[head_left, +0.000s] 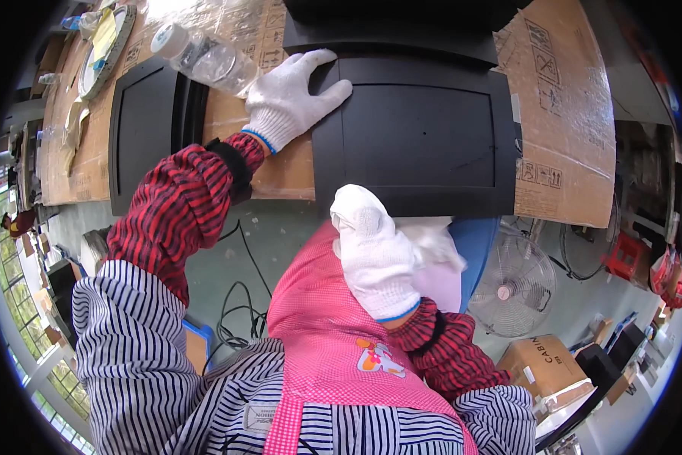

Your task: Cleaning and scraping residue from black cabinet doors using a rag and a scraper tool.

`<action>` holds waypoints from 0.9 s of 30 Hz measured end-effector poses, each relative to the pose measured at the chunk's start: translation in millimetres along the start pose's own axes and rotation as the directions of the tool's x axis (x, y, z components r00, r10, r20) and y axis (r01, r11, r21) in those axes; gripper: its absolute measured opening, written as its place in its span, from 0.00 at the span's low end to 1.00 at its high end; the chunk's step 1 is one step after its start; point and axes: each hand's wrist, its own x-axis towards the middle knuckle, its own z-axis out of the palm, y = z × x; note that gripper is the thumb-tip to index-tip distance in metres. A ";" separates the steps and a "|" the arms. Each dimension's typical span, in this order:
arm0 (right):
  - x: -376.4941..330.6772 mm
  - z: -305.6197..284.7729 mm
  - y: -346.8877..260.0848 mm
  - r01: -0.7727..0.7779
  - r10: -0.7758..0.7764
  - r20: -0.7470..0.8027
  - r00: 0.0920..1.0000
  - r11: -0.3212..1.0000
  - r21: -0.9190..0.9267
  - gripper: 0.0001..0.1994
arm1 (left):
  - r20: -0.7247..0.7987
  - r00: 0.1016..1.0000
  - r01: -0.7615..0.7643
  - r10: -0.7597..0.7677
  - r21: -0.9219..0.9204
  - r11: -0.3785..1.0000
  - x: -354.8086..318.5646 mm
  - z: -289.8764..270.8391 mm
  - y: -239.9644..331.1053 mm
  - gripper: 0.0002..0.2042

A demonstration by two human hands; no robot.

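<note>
A black rectangular panel (420,136) with a recessed middle lies on the cardboard-covered table. My left hand (295,98), in a white knit glove, rests spread over the panel's far left corner, holding nothing. At the near edge, my right hand (375,254), also gloved in white, is closed, its fingers mostly hidden. A white cloth (439,243) hangs beside it, partly behind the hand, and appears to be bunched in its grip. A clear plastic bottle (212,59) lies next to my left hand.
Another black framed panel (145,125) is at the left, and stacked black pieces (401,34) stand at the back. A round tray (106,53) sits far left. Below are a floor fan (510,288), a cardboard box (542,368), a red crate (625,255) and loose black cable (238,318).
</note>
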 end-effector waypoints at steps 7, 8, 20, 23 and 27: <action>-57.4 73.6 115.0 -0.462 0.088 0.611 0.787 0.741 0.488 0.19 | -0.005 0.999 0.039 -0.039 0.000 0.999 -6.2 -11.4 -7.8 0.28; -54.9 74.5 111.9 -0.400 0.091 0.660 0.746 0.853 0.335 0.18 | 0.001 0.999 0.042 -0.042 0.017 0.999 -4.2 -11.6 -7.9 0.28; -37.3 39.1 113.5 -0.237 -0.081 0.362 0.929 0.623 0.745 0.12 | -0.030 0.999 0.022 -0.023 -0.026 0.999 -4.4 -5.8 -9.3 0.29; -29.3 23.2 79.0 -0.351 0.203 0.339 0.918 0.815 0.461 0.13 | -0.045 0.999 -0.015 0.013 -0.045 0.999 -0.8 1.0 -8.8 0.29; -19.4 32.5 126.5 -0.221 -0.126 0.302 0.945 0.434 0.873 0.11 | -0.019 0.999 0.036 -0.036 0.004 0.999 -0.8 -4.6 -4.0 0.29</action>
